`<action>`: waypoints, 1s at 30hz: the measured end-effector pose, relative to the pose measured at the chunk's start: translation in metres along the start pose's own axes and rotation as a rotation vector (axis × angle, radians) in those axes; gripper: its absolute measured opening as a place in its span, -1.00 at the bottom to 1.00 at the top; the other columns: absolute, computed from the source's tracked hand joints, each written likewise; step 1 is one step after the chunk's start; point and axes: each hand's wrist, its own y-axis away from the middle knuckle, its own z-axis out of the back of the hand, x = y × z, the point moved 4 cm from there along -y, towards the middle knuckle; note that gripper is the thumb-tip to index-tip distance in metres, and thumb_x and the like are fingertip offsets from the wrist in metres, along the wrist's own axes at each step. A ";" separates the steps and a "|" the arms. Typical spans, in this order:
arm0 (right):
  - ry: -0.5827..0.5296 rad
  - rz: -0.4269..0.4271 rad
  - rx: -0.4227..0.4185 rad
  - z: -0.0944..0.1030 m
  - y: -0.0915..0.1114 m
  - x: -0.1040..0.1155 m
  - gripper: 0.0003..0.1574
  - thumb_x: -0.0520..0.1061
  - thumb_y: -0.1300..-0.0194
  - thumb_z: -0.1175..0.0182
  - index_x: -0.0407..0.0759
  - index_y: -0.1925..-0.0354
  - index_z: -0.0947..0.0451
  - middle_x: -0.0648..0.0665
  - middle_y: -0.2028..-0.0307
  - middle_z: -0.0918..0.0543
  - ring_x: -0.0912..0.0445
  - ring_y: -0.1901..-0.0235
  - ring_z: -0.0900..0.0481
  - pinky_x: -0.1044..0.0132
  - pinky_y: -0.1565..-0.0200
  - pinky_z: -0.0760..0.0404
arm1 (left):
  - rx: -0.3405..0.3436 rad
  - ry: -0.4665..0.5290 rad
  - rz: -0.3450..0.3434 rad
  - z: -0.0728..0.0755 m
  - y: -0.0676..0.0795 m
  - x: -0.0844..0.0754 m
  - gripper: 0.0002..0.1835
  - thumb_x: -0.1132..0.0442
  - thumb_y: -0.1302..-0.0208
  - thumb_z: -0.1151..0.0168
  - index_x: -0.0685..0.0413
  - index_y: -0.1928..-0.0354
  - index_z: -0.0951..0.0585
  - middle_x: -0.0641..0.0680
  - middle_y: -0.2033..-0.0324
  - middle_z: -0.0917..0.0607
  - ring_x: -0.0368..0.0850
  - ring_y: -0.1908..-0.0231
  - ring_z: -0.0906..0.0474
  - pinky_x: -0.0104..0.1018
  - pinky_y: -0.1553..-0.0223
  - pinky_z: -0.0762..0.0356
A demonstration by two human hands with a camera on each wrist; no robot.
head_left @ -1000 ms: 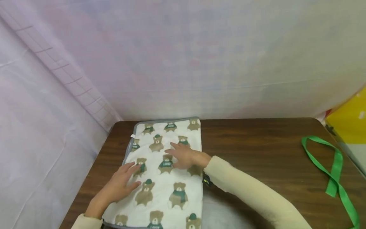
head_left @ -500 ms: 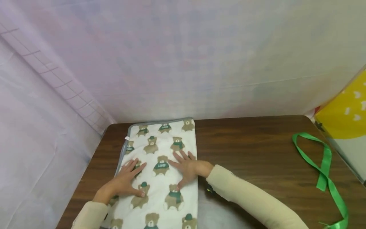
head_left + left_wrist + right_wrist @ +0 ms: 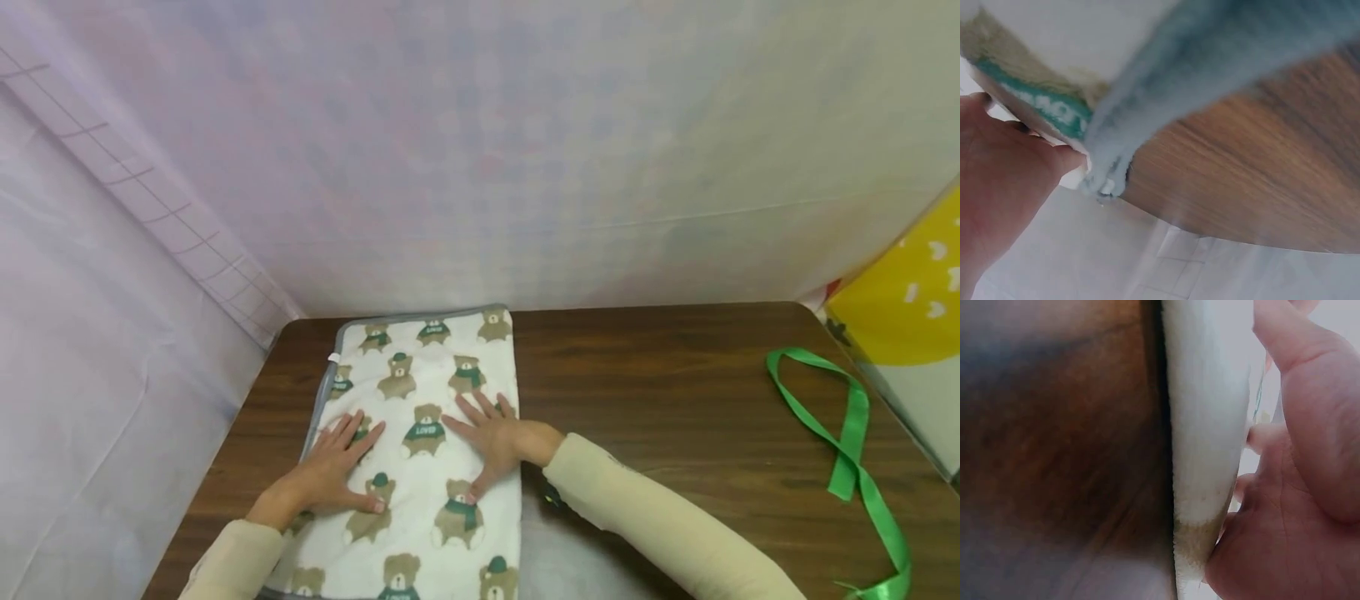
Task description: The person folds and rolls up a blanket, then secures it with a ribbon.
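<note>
A folded white blanket (image 3: 408, 521) printed with brown bears in green clothes lies along the left part of the table. Grey binding edges its left and far sides. My left hand (image 3: 330, 471) lies on its left half with fingers spread. Near the folded right edge rests my right hand (image 3: 491, 437), its fingers also fanned out flat. In the left wrist view, the left hand (image 3: 1010, 181) shows beside the blanket's thick grey edge (image 3: 1166, 87). The right wrist view has the right palm (image 3: 1272, 519) against the blanket's rounded fold (image 3: 1207, 437).
A green ribbon (image 3: 851, 450) lies looped at the right side of the brown wooden table (image 3: 645, 375). Pale cloth walls (image 3: 480, 150) rise behind and to the left. Something yellow with white marks (image 3: 900, 300) stands past the right edge.
My right hand has drawn back toward me from higher on the blanket and spread its fingers. My left hand has shifted slightly inward. Over the last half second both stay nearly still.
</note>
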 end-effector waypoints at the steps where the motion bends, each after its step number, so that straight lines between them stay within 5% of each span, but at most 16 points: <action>1: -0.005 0.002 -0.001 0.000 0.000 0.001 0.60 0.62 0.15 -0.35 0.15 -0.60 0.26 -0.14 -0.57 0.41 -0.15 -0.54 0.47 -0.22 -0.44 0.39 | -0.001 0.000 -0.003 0.001 0.001 0.000 0.27 -0.38 0.09 -0.45 0.12 -0.55 -0.08 0.47 -0.49 0.08 0.48 -0.46 0.19 0.45 -0.36 0.19; 10: -0.057 0.015 0.000 0.002 0.004 0.000 0.62 0.59 0.19 -0.39 0.12 -0.59 0.24 -0.14 -0.57 0.40 -0.15 -0.53 0.52 -0.22 -0.44 0.44 | 0.011 0.008 0.003 -0.004 -0.001 0.001 0.27 -0.43 0.05 -0.39 0.07 -0.56 -0.03 0.44 -0.51 0.18 0.43 -0.49 0.29 0.42 -0.38 0.31; 30: -0.174 0.069 -0.044 0.000 0.000 -0.004 0.66 0.51 0.25 -0.46 -0.03 -0.59 0.16 -0.26 -0.57 0.33 -0.26 -0.52 0.47 -0.29 -0.40 0.47 | 0.018 -0.058 0.032 -0.010 -0.006 0.010 0.27 -0.58 0.06 -0.23 -0.10 -0.58 0.01 0.35 -0.53 0.17 0.34 -0.51 0.29 0.34 -0.42 0.24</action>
